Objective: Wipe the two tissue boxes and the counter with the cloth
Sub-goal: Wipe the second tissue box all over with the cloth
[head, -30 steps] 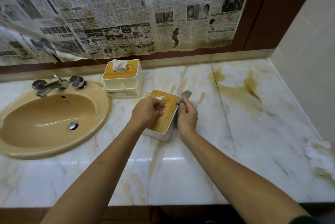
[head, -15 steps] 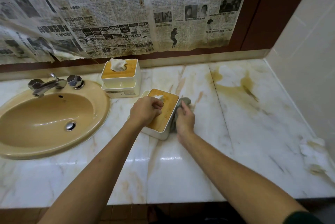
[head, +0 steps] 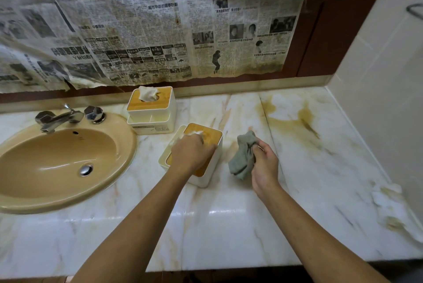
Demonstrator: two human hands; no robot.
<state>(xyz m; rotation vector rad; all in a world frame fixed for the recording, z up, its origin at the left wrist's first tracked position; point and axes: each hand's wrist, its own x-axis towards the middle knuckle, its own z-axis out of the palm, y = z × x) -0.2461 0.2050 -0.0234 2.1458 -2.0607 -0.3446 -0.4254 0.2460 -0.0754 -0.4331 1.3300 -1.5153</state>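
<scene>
Head view: left hand [head: 193, 153] clamps the near tissue box [head: 211, 169] by its wooden lid, fingers curled; right hand [head: 263, 166] grips the bunched green cloth [head: 242, 160] just beside it over the counter [head: 229, 225], far tissue box [head: 151, 112] by the sink [head: 68, 152]

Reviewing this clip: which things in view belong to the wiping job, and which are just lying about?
Job: grey-green cloth, gripped by the right hand; near white tissue box with a wooden lid, held by the left hand; far white tissue box with a wooden lid; stained marble counter.
Lying about: tan oval sink; chrome tap; yellowed newspaper sheets; crumpled white paper by the right wall.
</scene>
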